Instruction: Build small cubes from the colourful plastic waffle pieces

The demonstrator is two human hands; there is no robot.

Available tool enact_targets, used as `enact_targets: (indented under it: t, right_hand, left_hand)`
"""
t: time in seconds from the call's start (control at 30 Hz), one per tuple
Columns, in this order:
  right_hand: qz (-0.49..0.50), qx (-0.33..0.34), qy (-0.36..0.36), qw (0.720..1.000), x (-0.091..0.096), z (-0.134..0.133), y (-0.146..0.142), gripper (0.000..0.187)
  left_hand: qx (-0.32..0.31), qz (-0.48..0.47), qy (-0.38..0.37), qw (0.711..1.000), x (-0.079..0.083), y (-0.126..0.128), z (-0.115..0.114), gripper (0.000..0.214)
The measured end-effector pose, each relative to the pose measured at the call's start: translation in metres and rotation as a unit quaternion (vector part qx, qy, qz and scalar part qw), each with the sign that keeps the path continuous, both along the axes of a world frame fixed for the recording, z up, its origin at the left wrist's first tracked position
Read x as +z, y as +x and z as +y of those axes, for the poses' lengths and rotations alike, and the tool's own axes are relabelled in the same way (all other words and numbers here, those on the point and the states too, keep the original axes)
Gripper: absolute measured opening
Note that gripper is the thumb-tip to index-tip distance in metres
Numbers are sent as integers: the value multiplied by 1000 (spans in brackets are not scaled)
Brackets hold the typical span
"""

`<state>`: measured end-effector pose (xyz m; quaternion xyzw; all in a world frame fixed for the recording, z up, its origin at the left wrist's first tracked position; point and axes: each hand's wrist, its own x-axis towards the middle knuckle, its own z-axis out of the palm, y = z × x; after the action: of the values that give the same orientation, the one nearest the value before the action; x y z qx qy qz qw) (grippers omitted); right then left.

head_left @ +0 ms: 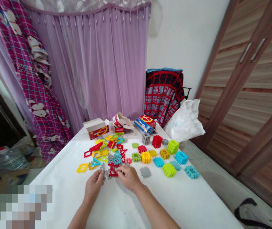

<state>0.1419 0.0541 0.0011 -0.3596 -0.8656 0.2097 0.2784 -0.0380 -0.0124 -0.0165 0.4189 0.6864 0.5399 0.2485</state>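
Observation:
My left hand (95, 183) is at the near edge of the pile, fingers curled together beside grey interlocking pieces (107, 173); what its fingertips hold, if anything, is hidden. Close on its right, my right hand (129, 178) has its thumb and fingers pinched at the edge of a red triangular interlocking piece (113, 172). I cannot make out what lies inside that pinch. Beyond both hands, flat notched pieces are heaped loosely, among them a yellow square frame (82, 168) and a blue triangle (95, 162). A flat grey notched square (146, 172) lies to the right of my right hand.
Several assembled cubes and stacks, such as a lime cube (169, 170) and a blue one (181, 157), stand on the right of the white-covered table (61, 190). Cardboard boxes (99, 131) line the back. A white plastic bag (185, 122) sits at the right rear corner.

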Motion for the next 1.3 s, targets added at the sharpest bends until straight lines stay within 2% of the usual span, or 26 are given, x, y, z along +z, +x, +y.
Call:
enact_targets:
  t: [0.07, 0.17, 0.33, 0.7, 0.93, 1.03, 1.1, 1.2, 1.23, 1.3]
  right_hand:
    - [38, -42, 1, 998, -17, -6, -13, 25]
    - [72, -94, 23, 993, -33, -10, -16, 29]
    - [78, -114, 56, 989, -41, -9, -11, 31]
    - [91, -71, 56, 992, -47, -10, -12, 31]
    - [129, -51, 47, 989, -58, -12, -13, 29]
    - [155, -45, 56, 985, -44, -9, -13, 28]
    - [166, -50, 68, 983, -21, 7, -14, 27]
    - [152, -105, 62, 981, 22, 59, -22, 27]
    - [131, -130, 51, 982, 34, 82, -26, 29]
    - [39, -182, 14, 982, 50, 129, -34, 30]
  left_hand:
    - [0, -5, 4, 1000, -1, 0, -5, 53]
    - [-2, -10, 7, 1000, -3, -2, -10, 55]
    - [-9, -23, 5, 1000, -5, -1, -8, 54]
    - [-37, -66, 4, 997, -8, -5, -4, 48]
    - [-42, -103, 8, 994, -20, -9, -1, 53]
    - [-29, -90, 22, 995, -12, -23, 8, 54]
    - [-29, -44, 37, 998, 5, -40, 22, 54]
    - [-23, 86, 29, 996, 40, -77, 58, 52]
    - [-16, 143, 2, 990, 50, -90, 74, 52]
    - [-15, 176, -32, 984, 64, -114, 107, 46]
